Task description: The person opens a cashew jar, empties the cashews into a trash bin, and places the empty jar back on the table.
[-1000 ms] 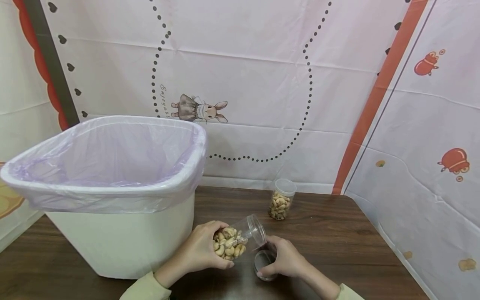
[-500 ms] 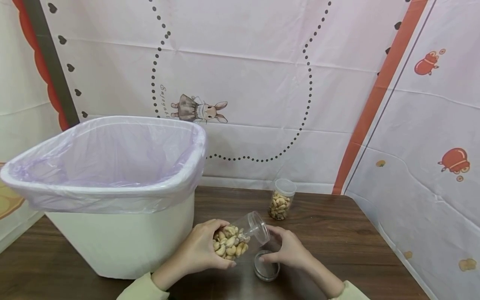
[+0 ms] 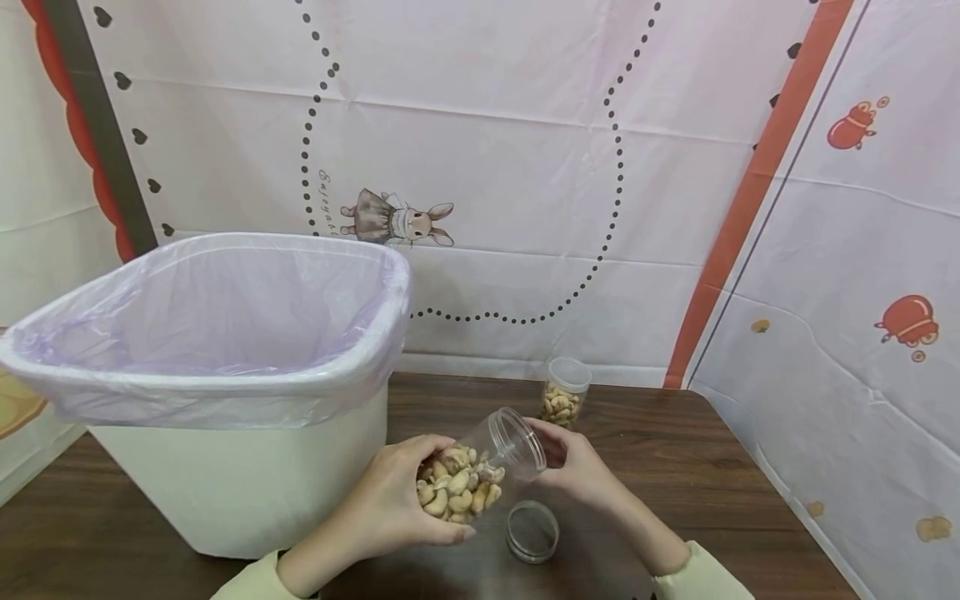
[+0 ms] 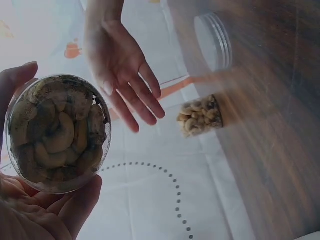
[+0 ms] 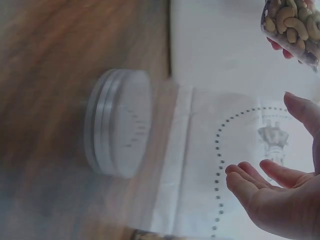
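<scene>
My left hand [image 3: 386,500] grips a clear plastic jar [image 3: 459,483] partly filled with cashews. The jar is tilted, its uncovered mouth facing up and right, and the left wrist view shows its round base [image 4: 59,135] toward the camera. Close by the mouth is my right hand [image 3: 581,471]; in the right wrist view its fingers [image 5: 245,187] are spread and hold nothing. Below it, the jar's clear round lid [image 3: 532,531] lies on the dark wooden table. A second jar of cashews [image 3: 566,393], capped and upright, stands behind the right hand, its lower part hidden in the head view.
A large white bin [image 3: 285,483] with a thin purple liner [image 3: 352,358] stands on the left, its rim well above the table [image 3: 720,492]. Printed white cloth [image 3: 480,167] hangs behind and to the right.
My right hand has let go of the lid, leaving it on the table, and has moved up to the jar's mouth. The held jar has tipped slightly more upright.
</scene>
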Available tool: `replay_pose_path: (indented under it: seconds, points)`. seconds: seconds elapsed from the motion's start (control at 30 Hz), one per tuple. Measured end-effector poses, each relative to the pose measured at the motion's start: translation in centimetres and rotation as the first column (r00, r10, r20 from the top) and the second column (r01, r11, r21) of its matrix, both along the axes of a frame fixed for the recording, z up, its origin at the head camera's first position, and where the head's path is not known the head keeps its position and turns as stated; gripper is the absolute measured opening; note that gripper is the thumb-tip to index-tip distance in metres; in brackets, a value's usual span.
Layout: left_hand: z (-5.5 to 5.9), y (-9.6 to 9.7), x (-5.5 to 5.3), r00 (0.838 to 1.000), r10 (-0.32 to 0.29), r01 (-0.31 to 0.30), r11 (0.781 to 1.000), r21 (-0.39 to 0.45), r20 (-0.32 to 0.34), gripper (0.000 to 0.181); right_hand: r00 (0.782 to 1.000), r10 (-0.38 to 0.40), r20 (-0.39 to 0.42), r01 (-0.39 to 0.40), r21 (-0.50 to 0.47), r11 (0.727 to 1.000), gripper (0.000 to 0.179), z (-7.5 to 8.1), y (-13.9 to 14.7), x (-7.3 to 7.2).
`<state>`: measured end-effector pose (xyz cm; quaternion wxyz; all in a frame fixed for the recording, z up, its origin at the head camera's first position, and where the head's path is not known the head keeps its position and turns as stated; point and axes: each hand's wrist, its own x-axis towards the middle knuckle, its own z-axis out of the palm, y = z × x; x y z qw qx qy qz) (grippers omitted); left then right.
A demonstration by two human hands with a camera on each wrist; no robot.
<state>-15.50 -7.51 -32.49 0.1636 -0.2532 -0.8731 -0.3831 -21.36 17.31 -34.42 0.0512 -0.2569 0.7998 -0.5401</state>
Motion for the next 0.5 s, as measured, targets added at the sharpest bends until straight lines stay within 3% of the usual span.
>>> replay_pose_path:
  seconds: [0.27, 0.5]
  points:
    - [1.0, -0.5, 0.8, 1.0, -0.017, 0.016, 0.998, 0.055, 0.013, 0.07, 0.998, 0.037, -0.058, -0.04, -0.049, 0.998, 0.06, 1.9, -1.4, -0.4]
    - [1.7, -0.9, 1.5, 0.999, -0.046, 0.045, 0.996, 0.079, 0.015, 0.069, 0.998, 0.009, -0.06, -0.013, -0.062, 0.998, 0.059, 3.6, -3.0, -0.8]
